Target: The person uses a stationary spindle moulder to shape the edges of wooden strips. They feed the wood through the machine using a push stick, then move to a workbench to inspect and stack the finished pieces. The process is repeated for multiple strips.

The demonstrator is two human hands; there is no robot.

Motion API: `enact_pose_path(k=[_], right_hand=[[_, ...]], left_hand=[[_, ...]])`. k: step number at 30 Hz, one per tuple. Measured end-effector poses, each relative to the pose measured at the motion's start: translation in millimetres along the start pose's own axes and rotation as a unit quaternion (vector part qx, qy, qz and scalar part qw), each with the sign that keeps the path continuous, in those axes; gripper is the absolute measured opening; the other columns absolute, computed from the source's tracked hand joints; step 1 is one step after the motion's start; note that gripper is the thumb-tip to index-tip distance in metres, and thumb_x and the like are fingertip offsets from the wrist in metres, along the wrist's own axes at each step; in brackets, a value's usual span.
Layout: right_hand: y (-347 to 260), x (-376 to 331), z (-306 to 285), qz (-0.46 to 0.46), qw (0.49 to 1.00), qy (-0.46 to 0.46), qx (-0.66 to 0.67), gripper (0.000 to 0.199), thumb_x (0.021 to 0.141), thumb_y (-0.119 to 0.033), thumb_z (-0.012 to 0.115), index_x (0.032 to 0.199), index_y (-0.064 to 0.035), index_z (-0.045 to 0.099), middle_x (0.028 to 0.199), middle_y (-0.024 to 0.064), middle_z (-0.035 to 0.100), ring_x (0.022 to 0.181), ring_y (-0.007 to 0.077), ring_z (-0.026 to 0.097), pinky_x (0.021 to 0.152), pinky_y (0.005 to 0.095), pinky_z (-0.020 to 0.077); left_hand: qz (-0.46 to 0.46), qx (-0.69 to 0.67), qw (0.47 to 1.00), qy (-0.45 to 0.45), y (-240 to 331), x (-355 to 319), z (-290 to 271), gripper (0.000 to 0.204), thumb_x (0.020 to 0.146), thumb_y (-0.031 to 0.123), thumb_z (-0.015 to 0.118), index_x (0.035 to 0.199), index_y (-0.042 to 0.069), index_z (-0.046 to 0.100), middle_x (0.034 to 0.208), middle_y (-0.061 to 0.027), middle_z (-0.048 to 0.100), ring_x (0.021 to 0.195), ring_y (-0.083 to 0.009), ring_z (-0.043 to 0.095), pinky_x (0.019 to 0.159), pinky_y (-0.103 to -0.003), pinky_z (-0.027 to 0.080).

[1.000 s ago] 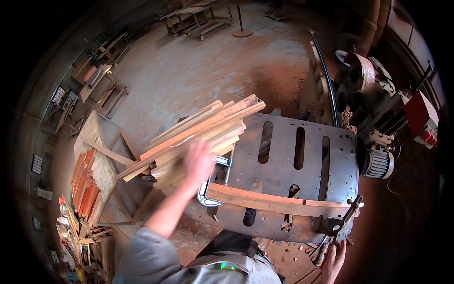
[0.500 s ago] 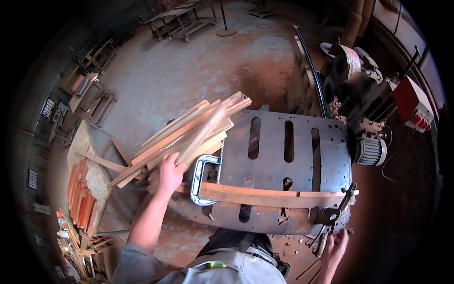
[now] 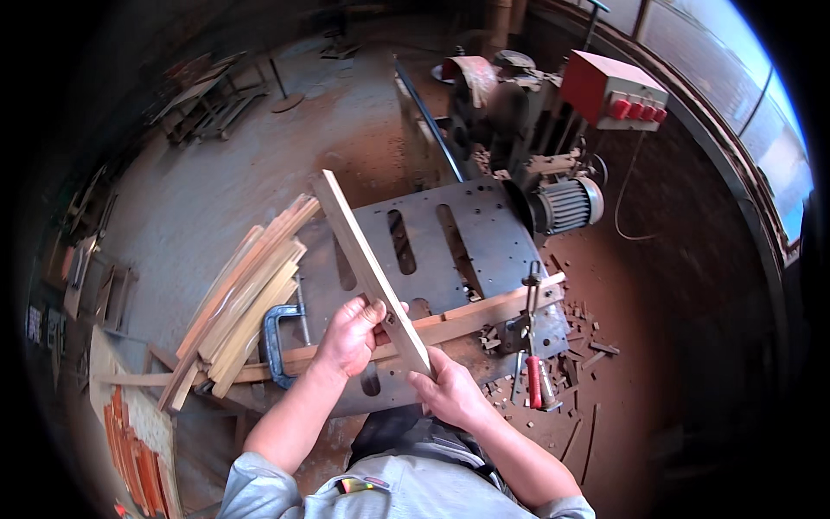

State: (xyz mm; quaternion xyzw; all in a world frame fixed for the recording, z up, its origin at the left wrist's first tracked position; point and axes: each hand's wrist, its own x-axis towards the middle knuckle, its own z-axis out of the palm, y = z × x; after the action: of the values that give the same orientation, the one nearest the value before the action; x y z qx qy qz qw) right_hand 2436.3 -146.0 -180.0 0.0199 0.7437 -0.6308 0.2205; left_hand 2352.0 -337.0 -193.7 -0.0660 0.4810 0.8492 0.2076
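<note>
A long pale wooden slat (image 3: 359, 253) is held in both hands over a grey metal machine table (image 3: 484, 229). My left hand (image 3: 350, 333) grips the slat about its lower third. My right hand (image 3: 454, 394) holds its near end. The slat slants up and away to the left, its far end above the table's slots. Under it a curved wooden strip (image 3: 484, 311) lies across the table, fixed by a blue clamp (image 3: 275, 342) on the left and a red-handled clamp (image 3: 533, 363) on the right.
A stack of similar wooden slats (image 3: 238, 303) rests on the table's left edge. Behind the table stand a motor (image 3: 566, 203) and a red switch box (image 3: 614, 91). Wood offcuts (image 3: 588, 342) and sawdust litter the floor at right. Reddish boards (image 3: 134, 450) lie lower left.
My left hand has lifted one slat off the stack and swung it over the table. My right hand has come up from the lower edge and taken the slat's near end.
</note>
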Motion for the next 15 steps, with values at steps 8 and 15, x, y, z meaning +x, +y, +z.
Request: enact_pose_path(k=[8,15], right_hand=[[-4.7,-9.1,-90.9,-0.139,0.902,0.136,-0.384,0.027,0.087,-0.017,0.07,0.109,-0.0084,0.058,0.084,0.0131,0.063,0.078,0.0372,0.066,0.066,0.0471,0.0533],[-12.3,-4.0,-160.3,-0.179,0.792,0.328,-0.482,0.056,0.079,-0.01,0.077,0.13,-0.0007,0.055,0.132,0.0221,0.054,0.123,0.0385,0.052,0.103,0.0435,0.0456]], left_hand=[[0.409,0.785,0.465,0.024,62.3,44.3,-12.6,0.083,0.073,0.012,0.08,0.147,0.006,0.043,0.147,-0.0203,0.046,0.142,-0.0368,0.037,0.121,-0.05,0.024],[0.143,0.742,0.621,-0.208,52.3,89.9,-14.9,0.032,0.083,0.02,0.075,0.111,0.009,0.064,0.091,-0.0143,0.073,0.081,-0.0317,0.071,0.072,-0.042,0.056]])
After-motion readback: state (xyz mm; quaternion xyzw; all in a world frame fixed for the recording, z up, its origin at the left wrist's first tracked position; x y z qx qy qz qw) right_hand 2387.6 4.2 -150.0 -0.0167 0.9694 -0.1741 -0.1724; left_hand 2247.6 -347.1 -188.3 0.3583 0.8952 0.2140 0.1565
